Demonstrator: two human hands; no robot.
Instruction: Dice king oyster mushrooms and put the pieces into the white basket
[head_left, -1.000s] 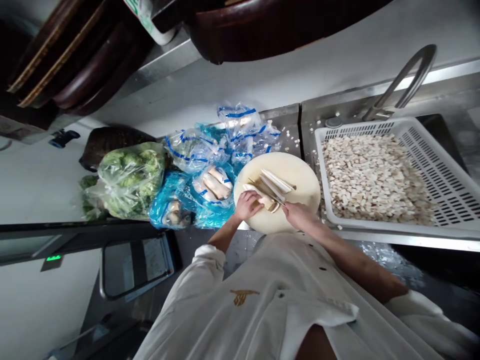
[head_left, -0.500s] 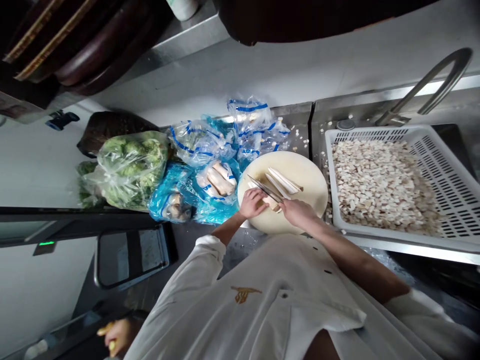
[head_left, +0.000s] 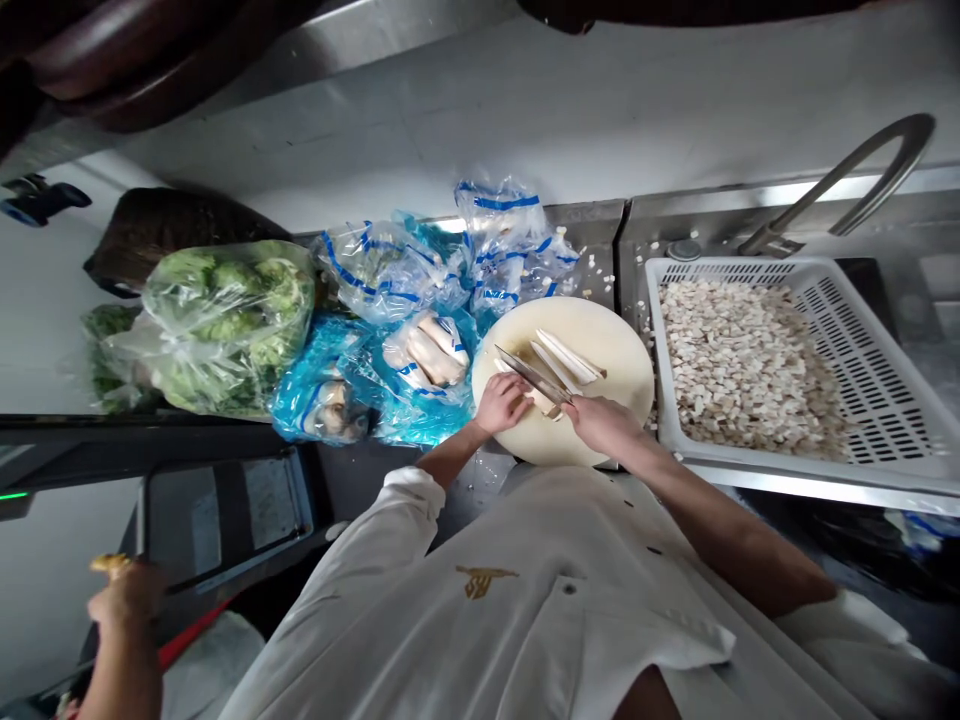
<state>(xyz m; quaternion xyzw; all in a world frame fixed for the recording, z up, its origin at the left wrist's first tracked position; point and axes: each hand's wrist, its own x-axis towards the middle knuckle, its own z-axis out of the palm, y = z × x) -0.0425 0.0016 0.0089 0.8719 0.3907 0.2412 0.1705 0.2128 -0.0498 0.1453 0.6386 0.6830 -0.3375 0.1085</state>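
Observation:
My right hand is closed round the handle of a kitchen knife, whose blade points to the back left over a round cream cutting board. With fingers curled, my left hand presses on a king oyster mushroom piece beside the blade; the fingers partly hide it. Long mushroom slices lie on the board behind the knife. Left of the board, whole king oyster mushrooms sit in a clear bag on blue plastic.
A white perforated basket of diced mushroom stands on the right, below a curved faucet. Bagged leafy greens and crumpled plastic bags are at left and back. Another person's hand holds something yellow at lower left.
The view has shifted, bringing the basket's right side further in. The other person's hand has risen and moved left. My hands stay at the same place on the board.

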